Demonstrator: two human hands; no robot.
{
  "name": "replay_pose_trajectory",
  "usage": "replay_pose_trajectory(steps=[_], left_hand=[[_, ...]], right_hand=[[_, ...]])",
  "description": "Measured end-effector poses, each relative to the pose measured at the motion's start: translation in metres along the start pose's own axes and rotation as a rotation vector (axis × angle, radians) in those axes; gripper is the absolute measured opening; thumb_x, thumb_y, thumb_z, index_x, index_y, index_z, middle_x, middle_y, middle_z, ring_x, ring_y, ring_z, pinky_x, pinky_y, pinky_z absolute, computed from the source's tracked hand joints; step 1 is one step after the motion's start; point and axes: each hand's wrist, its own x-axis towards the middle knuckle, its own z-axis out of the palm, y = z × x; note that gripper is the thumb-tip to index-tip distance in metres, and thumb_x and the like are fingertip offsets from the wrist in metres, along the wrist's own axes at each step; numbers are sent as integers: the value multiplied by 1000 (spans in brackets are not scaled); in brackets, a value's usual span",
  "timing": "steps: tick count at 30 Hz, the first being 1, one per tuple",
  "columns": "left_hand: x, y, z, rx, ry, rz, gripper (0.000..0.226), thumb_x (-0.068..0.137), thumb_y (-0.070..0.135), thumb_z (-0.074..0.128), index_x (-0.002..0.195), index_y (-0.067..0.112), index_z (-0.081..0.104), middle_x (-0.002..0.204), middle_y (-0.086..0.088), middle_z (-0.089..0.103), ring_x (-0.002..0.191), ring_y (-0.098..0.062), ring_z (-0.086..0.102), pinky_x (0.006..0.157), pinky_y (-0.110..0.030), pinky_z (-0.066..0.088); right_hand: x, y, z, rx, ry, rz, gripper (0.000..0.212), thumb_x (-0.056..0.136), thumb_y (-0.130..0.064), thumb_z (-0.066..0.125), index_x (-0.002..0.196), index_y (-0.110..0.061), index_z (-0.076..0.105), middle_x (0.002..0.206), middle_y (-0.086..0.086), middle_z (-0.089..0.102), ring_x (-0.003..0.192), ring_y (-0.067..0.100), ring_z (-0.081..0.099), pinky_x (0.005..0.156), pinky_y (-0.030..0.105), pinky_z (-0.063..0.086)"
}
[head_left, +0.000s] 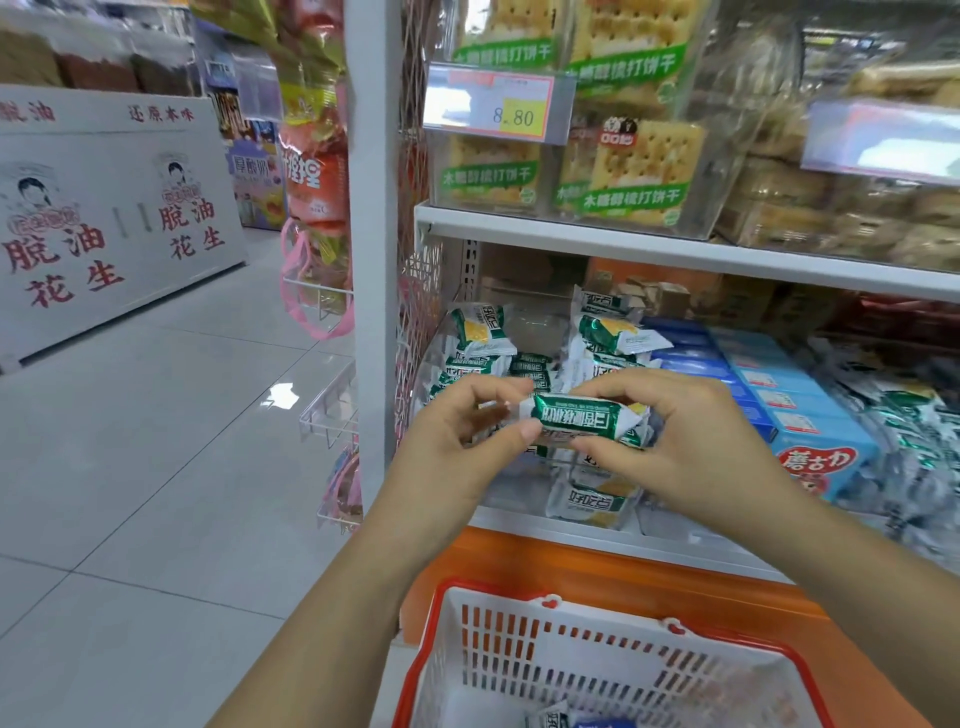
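Both hands (587, 436) around a green-white snack packet (584, 418) above basket (519, 670)

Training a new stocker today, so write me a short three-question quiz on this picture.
1. True or false: the left hand and the right hand both hold the packet.
2. The rim of the basket is: A red, B blue, C green.
3. Fill in: the price tag reads ___.
Key: 1 true; 2 A; 3 8.80.
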Motion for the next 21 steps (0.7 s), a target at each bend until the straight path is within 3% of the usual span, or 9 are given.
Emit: replay_pose_trajectory(steps=[4,8,12,14,18,21], left_hand=[[-1,1,-2,-22,6,-2,15,85,-1,62,80,13,59,100,12,72,96,-5,67,84,-22,54],[0,-2,-2,-81,49,-49,13,87,3,62,80,14,59,103,-1,72,94,-16,70,79,-27,58],[2,-6,-5,-240,112,-145,10,91,6,57,84,13,55,104,-19,68,93,-26,68,78,-31,59],[3,-7,-5,-303,111,-201,10,92,7,55,85,14,54,104,-23,65,94,-27,66,78,-30,59],[3,-11,0,-330,80,-276,6,94,14,54,87,15,53,104,-18,68,90,-22,65,78,-30,58],[2,-14,5,-258,63,-317,14,95,25,53,91,13,57,102,-13,72,84,-19,64,80,-31,55]], right_hand=[[-1,1,2,-27,12,-33,32,71,-22,80,102,-24,71,91,-18,67,94,0,55,76,9,43],[-3,-2,2,95,17,87,31,72,-31,76,100,-37,65,90,-33,60,95,-8,56,79,4,43],[-4,-5,-2,418,50,233,12,76,-25,73,81,-34,67,79,-17,70,80,-4,64,75,9,48],[-4,-5,-3,423,68,244,13,79,-19,71,73,-30,67,77,-14,70,74,0,65,71,12,48],[-5,-6,1,389,91,259,12,88,-19,62,78,-25,59,75,-5,64,69,5,59,65,16,46],[-5,-7,6,329,89,264,12,95,-23,49,83,-22,50,58,-3,49,54,9,45,54,22,37]])
